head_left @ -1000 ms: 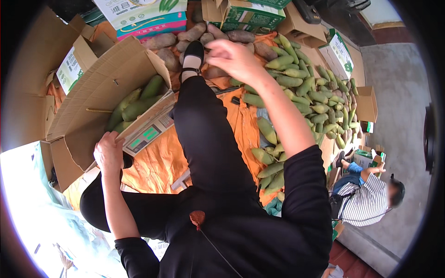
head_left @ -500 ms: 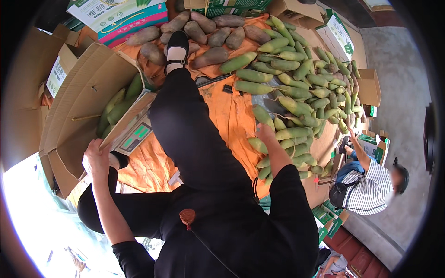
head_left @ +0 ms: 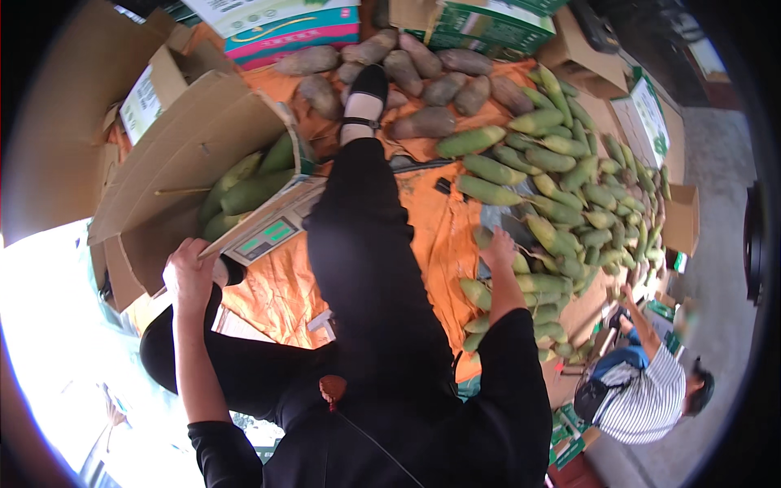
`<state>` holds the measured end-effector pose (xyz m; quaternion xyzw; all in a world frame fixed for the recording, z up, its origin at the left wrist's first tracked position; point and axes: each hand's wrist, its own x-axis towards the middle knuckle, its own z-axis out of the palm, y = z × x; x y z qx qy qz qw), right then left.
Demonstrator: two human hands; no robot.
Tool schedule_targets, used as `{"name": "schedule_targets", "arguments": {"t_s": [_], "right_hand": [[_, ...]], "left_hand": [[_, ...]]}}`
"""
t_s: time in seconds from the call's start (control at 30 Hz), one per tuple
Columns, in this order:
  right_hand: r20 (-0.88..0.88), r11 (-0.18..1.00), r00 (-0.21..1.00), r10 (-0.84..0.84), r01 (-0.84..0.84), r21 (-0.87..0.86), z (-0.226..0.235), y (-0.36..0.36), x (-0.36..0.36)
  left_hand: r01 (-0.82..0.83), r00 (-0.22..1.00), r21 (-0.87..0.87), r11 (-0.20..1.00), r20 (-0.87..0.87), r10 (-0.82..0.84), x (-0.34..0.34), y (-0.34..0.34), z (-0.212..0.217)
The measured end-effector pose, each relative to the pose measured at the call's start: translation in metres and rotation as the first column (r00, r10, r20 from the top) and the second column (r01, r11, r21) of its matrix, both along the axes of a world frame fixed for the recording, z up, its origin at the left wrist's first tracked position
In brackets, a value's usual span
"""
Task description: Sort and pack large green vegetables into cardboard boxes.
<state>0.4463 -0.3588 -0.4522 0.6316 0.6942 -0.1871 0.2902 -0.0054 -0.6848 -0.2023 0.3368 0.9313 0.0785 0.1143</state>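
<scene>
My left hand is closed on the near edge of an open cardboard box at the left. Several green radishes lie inside it. Beside the box's lower edge, a scale's lit green display shows. My right hand is wrapped round a green radish, whose end pokes out past the fingers. That hand is at the left edge of a large heap of green radishes; its palm side is hidden.
Purplish-brown radishes lie on the orange sheet beyond my foot. Printed cartons stand at the back. At the right, another person in a striped shirt reaches toward the heap. My outstretched leg lies between box and heap.
The whole view has shifted, so the scene sits lower and further right. The radish in my right hand has turned and now shows mostly its end. My left hand keeps hold of the box edge.
</scene>
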Motion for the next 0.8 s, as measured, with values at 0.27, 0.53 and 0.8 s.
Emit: {"name": "schedule_targets", "arguments": {"t_s": [0.27, 0.53, 0.8], "right_hand": [[0.118, 0.98, 0.975, 0.187, -0.194, 0.049, -0.011, -0.013, 0.003], [0.178, 0.947, 0.934, 0.311, -0.321, 0.031, -0.012, -0.03, -0.009], [-0.627, 0.973, 0.754, 0.199, -0.073, 0.221, 0.061, 0.008, -0.076]], "left_hand": [[0.005, 1.0, 0.017, 1.0, -0.014, -0.005, 0.003, 0.003, 0.007], [0.069, 0.997, 0.004, 0.998, -0.035, -0.068, -0.004, -0.003, 0.003], [0.09, 0.995, 0.007, 0.996, -0.054, -0.089, -0.006, -0.01, -0.002]]}}
